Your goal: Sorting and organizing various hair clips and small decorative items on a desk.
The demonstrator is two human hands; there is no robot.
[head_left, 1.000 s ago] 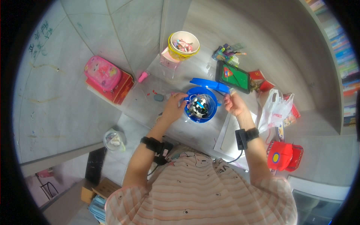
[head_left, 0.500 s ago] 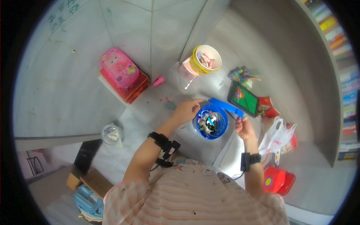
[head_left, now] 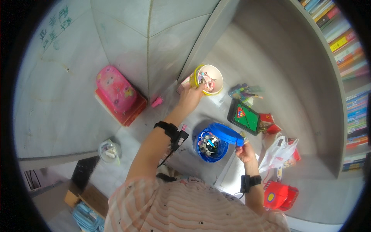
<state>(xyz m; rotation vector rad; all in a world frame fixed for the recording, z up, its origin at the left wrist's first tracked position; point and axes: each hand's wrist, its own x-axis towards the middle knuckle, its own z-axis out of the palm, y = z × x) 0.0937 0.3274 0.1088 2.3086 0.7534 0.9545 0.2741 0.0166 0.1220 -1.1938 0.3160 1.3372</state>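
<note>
My right hand [head_left: 245,152] pinches the edge of a round blue lid [head_left: 226,133]. That lid is tilted above the far right rim of a blue tub [head_left: 222,154], which holds many small pale and dark bits and a bright blue piece. Farther off, a white bucket [head_left: 217,79] with a yellow band stands upright, with pink and white small items [head_left: 207,83] inside. My left hand [head_left: 192,97] reaches to the bucket's near rim, its fingers curled over the rim; their tips are partly hidden.
Right of the bucket lie a toy pool table [head_left: 247,118], red cartons [head_left: 270,123] and a white plastic bag [head_left: 280,152]. A red cap-like item [head_left: 276,195] sits nearer. Leftward are a pink case [head_left: 116,89] on a red box, a pink marker cap [head_left: 157,102] and a clear cup [head_left: 109,150].
My left hand has gone from beside the blue tub to the white bucket's rim. The lid in my right hand has turned to show more of its face. The whole view has shifted.
</note>
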